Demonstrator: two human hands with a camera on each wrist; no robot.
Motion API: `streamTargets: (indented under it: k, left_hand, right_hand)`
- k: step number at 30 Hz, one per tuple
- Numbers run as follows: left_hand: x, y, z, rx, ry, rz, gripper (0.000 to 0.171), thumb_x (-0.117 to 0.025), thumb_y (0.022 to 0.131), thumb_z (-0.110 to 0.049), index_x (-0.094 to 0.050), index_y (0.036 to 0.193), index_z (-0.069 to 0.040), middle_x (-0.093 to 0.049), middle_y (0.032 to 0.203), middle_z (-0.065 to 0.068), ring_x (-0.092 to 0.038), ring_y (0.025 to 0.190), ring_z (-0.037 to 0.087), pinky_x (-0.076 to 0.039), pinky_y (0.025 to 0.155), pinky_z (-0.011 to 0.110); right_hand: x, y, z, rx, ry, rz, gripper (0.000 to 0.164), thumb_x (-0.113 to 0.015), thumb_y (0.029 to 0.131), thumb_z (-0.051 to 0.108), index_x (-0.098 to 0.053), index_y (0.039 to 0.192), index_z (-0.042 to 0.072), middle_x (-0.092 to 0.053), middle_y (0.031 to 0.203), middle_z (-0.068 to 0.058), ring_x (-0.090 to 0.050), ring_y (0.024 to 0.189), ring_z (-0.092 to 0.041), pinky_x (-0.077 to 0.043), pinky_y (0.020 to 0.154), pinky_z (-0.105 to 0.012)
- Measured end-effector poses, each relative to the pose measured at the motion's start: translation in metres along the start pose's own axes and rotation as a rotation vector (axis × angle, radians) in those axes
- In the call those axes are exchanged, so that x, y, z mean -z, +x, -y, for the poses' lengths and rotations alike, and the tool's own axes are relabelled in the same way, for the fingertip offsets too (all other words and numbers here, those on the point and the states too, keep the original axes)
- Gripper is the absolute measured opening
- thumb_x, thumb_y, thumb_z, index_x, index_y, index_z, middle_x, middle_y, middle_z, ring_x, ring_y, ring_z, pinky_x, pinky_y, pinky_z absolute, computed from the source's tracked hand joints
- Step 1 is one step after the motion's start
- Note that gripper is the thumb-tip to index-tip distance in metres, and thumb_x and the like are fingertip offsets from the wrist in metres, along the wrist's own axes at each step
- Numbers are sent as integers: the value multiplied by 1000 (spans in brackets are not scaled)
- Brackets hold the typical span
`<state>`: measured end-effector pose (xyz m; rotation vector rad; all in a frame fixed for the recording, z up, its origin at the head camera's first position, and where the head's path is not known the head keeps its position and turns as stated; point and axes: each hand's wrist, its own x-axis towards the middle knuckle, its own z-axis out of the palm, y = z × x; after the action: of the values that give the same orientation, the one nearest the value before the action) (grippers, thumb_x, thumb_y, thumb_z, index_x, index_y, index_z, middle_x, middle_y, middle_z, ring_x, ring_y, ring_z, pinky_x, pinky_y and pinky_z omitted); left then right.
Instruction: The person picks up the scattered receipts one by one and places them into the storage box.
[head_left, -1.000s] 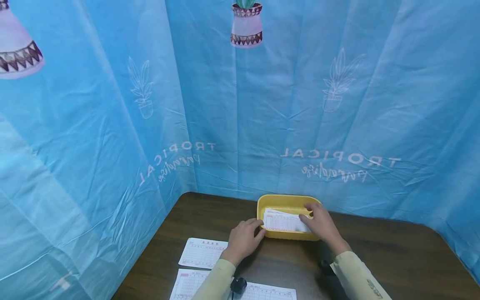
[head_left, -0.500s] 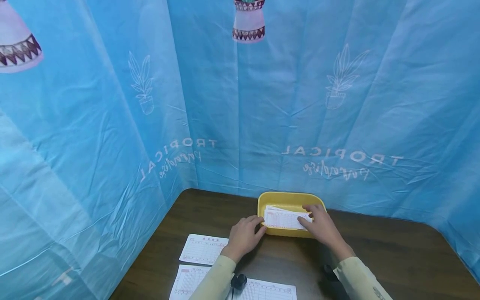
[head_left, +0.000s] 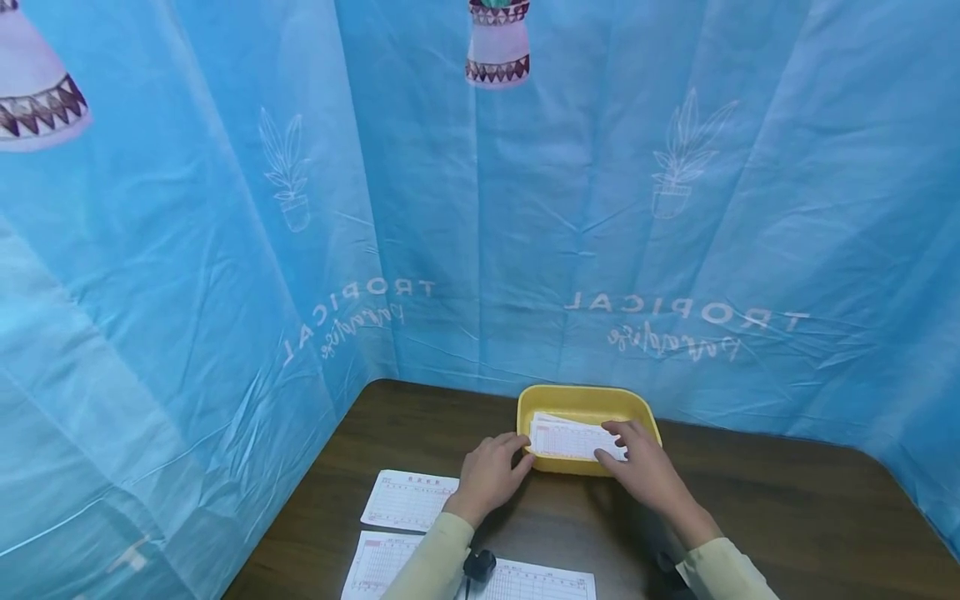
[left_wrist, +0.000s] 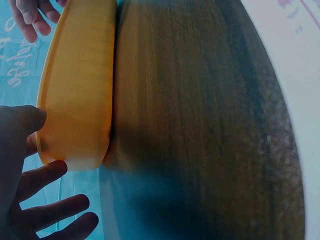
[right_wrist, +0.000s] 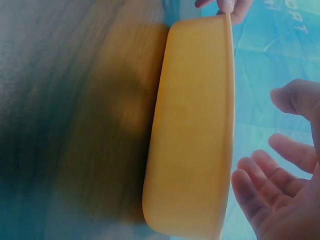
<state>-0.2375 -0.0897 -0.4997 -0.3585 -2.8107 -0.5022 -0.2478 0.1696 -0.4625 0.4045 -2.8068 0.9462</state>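
A yellow plastic tray (head_left: 587, 466) stands at the back of the table, with white printed cards (head_left: 570, 438) lying inside it. My left hand (head_left: 491, 473) is at the tray's left front corner. In the left wrist view its thumb and index finger pinch the rim, while the other fingers spread outside. My right hand (head_left: 645, 467) hovers over the tray's right side, fingers loosely bent and parted, holding nothing. The right wrist view shows these fingers (right_wrist: 270, 175) above the rim, apart from the tray wall (right_wrist: 192, 130).
Left of the left forearm lies a printed card (head_left: 408, 500), with a second card (head_left: 378, 562) nearer the front. Another card (head_left: 536, 581) lies to the right of that sleeve. A blue printed curtain (head_left: 585, 208) hangs behind the brown table (head_left: 787, 500).
The right hand has shifted slightly toward the person, its fingers drawing a little off the tray's right end. The left hand stays at the tray corner; the cards lie as before.
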Motion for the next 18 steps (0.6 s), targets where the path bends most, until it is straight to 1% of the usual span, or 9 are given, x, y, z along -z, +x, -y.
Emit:
streamTargets:
  k: [6, 9, 13, 18]
  left_hand:
    - [0, 0, -1, -2, 7, -8, 40, -55, 94, -49, -62, 127, -26, -59, 130, -2, -58, 111, 19, -51, 87, 41]
    - [1, 1, -1, -3, 9, -10, 40, -55, 94, -49, -62, 127, -26, -59, 130, -2, -58, 111, 19, -51, 87, 41]
    - [1, 1, -1, -3, 8, -12, 39, -56, 94, -48, -63, 126, -26, -59, 130, -2, -58, 111, 20, -51, 87, 41]
    - [-1, 0, 0, -9, 6, -11, 38, -57, 94, -47, -63, 125, -26, -60, 129, -2, -59, 109, 19, -51, 85, 41]
  right_hand:
    - [-3, -9, 3, 102, -26, -34, 52, -73, 85, 32, -58, 127, 4, -56, 115, -10, -57, 98, -26, -51, 78, -43]
    - [-5, -14, 6, 137, -51, -32, 51, -74, 85, 29, -58, 126, 4, -56, 114, -9, -58, 97, -25, -50, 78, -42]
    - [-8, -20, 8, 140, -59, -9, 53, -74, 84, 29, -56, 128, 5, -57, 112, -7, -59, 97, -24, -51, 79, -41]
    - [-8, -28, 11, 97, -41, 24, 56, -75, 84, 31, -54, 130, 7, -57, 111, -8, -62, 99, -26, -51, 83, -43]
